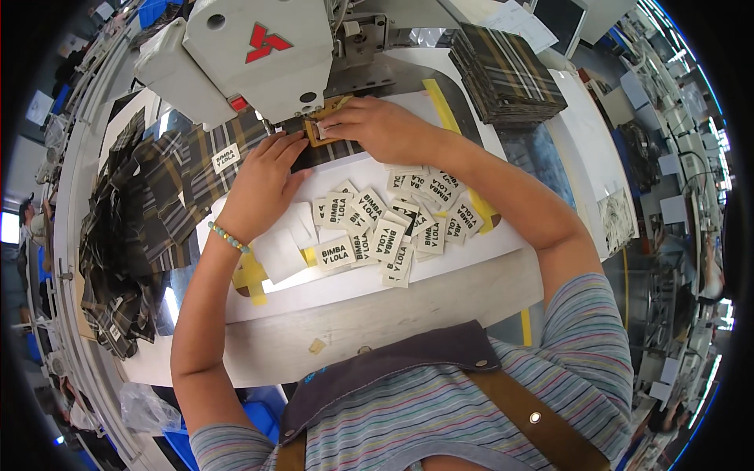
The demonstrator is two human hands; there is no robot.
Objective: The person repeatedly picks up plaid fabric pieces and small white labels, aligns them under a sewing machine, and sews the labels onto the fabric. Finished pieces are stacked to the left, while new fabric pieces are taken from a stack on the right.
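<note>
In the head view the left hand [269,169] has a loose, unclenched grip: its fingers lie together over a dark plaid fabric piece [208,169], thumb held apart, pinching nothing. The right hand [385,129] has its fingers bent down at a brass-coloured frame [318,141], over a small pale piece [323,129] there; whether that grip is closed on it, I cannot tell. The frame sits between the two grips, just beyond the left fingertips. A white sewing machine head [271,55] rises right above both grips and, with the right hand, hides part of the work. A printed label [226,158] lies on the fabric left of the left grip; farther left is a rumpled plaid heap [118,275]. Nearer the body than the grips, loose printed labels [386,235] overlap on a white sheet [448,263], with blank pale squares [279,255] beside them, below the left grip. Well to the right of the right grip stands a stack of plaid pieces [514,74]. The table [377,310] edge runs between grips and body
</note>
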